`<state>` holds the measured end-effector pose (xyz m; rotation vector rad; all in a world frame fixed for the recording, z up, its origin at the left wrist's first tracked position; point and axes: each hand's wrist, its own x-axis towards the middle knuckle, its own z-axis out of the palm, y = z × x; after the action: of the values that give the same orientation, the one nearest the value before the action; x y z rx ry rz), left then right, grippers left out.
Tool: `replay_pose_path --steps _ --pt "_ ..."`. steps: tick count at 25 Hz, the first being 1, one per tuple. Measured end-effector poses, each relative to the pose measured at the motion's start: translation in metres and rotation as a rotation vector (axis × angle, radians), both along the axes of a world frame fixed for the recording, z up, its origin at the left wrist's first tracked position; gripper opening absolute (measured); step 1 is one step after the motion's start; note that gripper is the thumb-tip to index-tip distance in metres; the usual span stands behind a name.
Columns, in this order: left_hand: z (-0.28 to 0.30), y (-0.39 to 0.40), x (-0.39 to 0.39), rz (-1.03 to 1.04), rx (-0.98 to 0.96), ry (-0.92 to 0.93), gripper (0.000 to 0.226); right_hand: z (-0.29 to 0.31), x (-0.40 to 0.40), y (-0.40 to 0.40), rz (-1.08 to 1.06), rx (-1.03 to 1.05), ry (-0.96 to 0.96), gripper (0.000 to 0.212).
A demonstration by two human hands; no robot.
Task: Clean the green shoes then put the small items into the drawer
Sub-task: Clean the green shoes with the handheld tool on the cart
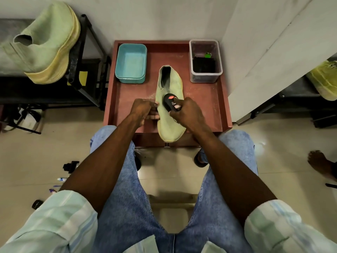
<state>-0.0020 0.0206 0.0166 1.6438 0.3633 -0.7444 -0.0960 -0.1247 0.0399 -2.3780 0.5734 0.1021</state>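
A pale green shoe (pixel 170 106) lies on the red-brown table top (pixel 202 105), toe toward me and over the front edge. My left hand (pixel 144 110) grips its left side near the middle. My right hand (pixel 186 112) is shut on a black shoe-polish applicator (pixel 171 102) with a red spot and label, pressed on the shoe's upper. A second green shoe (pixel 45 42) rests on a dark rack at the upper left. The table's drawer is hidden under the top.
A teal tub (pixel 131 63) stands at the table's back left. At the back right stands a clear box (pixel 206 61) with dark items and a green piece. Small items (pixel 60 179) lie on the floor at left. Another person's foot (pixel 321 163) is at right.
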Motion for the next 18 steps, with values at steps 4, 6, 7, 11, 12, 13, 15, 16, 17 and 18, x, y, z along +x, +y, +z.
replay_pose_path --steps 4,6,7,11,12,13,15,16,17,18 --pt "-0.003 0.001 0.004 0.039 0.058 -0.077 0.011 0.020 -0.014 0.003 0.275 -0.075 0.315 0.041" --pt "-0.004 0.003 0.005 0.028 0.062 -0.071 0.014 0.033 -0.026 -0.011 0.408 0.088 0.434 0.037" --pt "-0.004 0.002 0.005 0.021 0.055 -0.064 0.014 0.038 -0.029 -0.020 0.418 0.207 0.429 0.039" --pt "0.002 -0.001 0.001 -0.011 0.006 -0.028 0.003 0.020 -0.010 -0.033 -0.013 0.388 0.016 0.054" --pt "0.002 -0.003 0.000 -0.014 -0.005 -0.020 0.003 0.010 -0.003 -0.030 -0.062 0.292 -0.012 0.058" --pt "0.003 -0.004 -0.001 -0.005 -0.007 -0.022 0.005 0.002 0.001 -0.025 -0.038 0.180 0.014 0.060" --pt "0.000 -0.005 0.001 0.038 0.021 -0.050 0.011 -0.006 0.002 -0.017 0.075 0.030 0.119 0.062" --pt "-0.002 -0.005 0.002 0.059 0.044 -0.064 0.013 -0.004 0.000 -0.017 0.122 0.027 0.163 0.063" --pt "-0.004 -0.004 0.004 0.076 0.062 -0.073 0.015 0.003 -0.005 -0.017 0.175 0.051 0.205 0.062" --pt "-0.006 -0.004 0.004 0.087 0.071 -0.076 0.015 0.011 -0.013 -0.016 0.243 0.084 0.253 0.059"
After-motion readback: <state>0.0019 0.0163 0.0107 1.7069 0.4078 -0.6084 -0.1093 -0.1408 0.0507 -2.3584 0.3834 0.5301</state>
